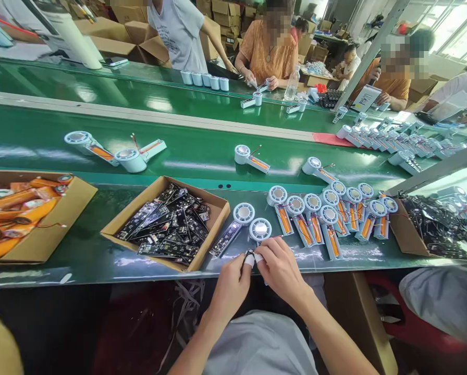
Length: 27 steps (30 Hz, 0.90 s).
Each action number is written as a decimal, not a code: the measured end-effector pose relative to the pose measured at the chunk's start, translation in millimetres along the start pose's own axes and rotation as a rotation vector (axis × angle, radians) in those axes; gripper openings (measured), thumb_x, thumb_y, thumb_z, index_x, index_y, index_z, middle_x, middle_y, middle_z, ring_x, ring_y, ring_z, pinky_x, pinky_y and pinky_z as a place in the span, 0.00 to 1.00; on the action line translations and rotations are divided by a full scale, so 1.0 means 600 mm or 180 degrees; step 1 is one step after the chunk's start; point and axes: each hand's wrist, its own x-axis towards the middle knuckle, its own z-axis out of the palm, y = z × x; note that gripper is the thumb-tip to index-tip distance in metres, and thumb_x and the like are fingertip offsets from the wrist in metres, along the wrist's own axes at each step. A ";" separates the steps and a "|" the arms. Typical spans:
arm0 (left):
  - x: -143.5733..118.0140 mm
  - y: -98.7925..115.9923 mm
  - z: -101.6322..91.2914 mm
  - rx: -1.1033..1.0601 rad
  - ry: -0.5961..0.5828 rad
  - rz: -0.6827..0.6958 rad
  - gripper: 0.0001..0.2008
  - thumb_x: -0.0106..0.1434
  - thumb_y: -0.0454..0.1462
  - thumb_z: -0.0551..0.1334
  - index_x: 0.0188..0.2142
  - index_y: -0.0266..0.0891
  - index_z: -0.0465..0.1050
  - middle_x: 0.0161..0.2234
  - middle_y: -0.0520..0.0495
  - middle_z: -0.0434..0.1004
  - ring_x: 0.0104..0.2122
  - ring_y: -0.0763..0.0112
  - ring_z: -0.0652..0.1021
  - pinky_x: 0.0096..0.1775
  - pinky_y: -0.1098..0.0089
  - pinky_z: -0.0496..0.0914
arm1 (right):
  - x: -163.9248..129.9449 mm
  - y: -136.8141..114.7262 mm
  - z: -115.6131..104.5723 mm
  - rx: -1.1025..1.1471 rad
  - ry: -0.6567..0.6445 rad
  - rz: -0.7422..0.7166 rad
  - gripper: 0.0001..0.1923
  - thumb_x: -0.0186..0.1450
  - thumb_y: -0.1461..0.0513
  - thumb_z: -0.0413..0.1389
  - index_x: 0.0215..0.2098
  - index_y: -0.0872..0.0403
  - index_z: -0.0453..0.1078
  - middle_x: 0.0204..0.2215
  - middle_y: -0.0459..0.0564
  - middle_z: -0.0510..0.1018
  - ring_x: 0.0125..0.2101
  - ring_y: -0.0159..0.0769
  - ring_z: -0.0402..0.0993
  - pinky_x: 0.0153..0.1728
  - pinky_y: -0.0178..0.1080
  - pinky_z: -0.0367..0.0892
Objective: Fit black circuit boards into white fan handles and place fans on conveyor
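Note:
My left hand (233,277) is closed at the table's front edge, pinching a small black part (249,252) that looks like the end of a circuit board. My right hand (279,265) meets it fingertip to fingertip, its fingers closed; what they grip is hidden. White covers wrap fingertips on both hands. Just beyond them lies a light-blue handheld fan body (260,229) with a round head, its handle mostly hidden by my right hand. Left of it rests another fan body (243,213) with a black circuit board (226,239) along its handle.
A cardboard box of black circuit boards (107,233) stands left, beyond it a box of orange batteries (75,208). Several fan bodies with orange batteries (312,203) lie right, beside another board box (405,239). More fan units sit on the green conveyor (194,151). Co-workers (270,52) work opposite.

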 end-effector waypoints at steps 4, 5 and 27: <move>0.000 -0.007 -0.002 0.0453 0.0013 0.0277 0.14 0.67 0.37 0.47 0.26 0.44 0.62 0.23 0.48 0.73 0.25 0.63 0.75 0.28 0.67 0.63 | 0.005 -0.005 -0.006 -0.0422 -0.0212 -0.0079 0.11 0.66 0.73 0.49 0.36 0.55 0.71 0.33 0.52 0.74 0.34 0.41 0.66 0.37 0.42 0.66; -0.001 -0.008 -0.002 0.0577 -0.0007 0.0336 0.13 0.67 0.36 0.47 0.27 0.44 0.62 0.24 0.47 0.74 0.25 0.62 0.75 0.28 0.67 0.62 | 0.006 -0.006 -0.008 -0.0557 -0.0292 -0.0128 0.11 0.66 0.73 0.50 0.35 0.55 0.71 0.32 0.52 0.73 0.34 0.42 0.66 0.36 0.42 0.65; 0.020 -0.002 -0.049 0.0619 -0.0933 0.0525 0.15 0.70 0.37 0.47 0.31 0.43 0.69 0.30 0.46 0.78 0.30 0.61 0.77 0.32 0.67 0.64 | -0.003 0.026 -0.024 0.1023 -0.0156 0.0482 0.10 0.69 0.66 0.53 0.45 0.51 0.74 0.38 0.52 0.78 0.39 0.40 0.73 0.40 0.42 0.71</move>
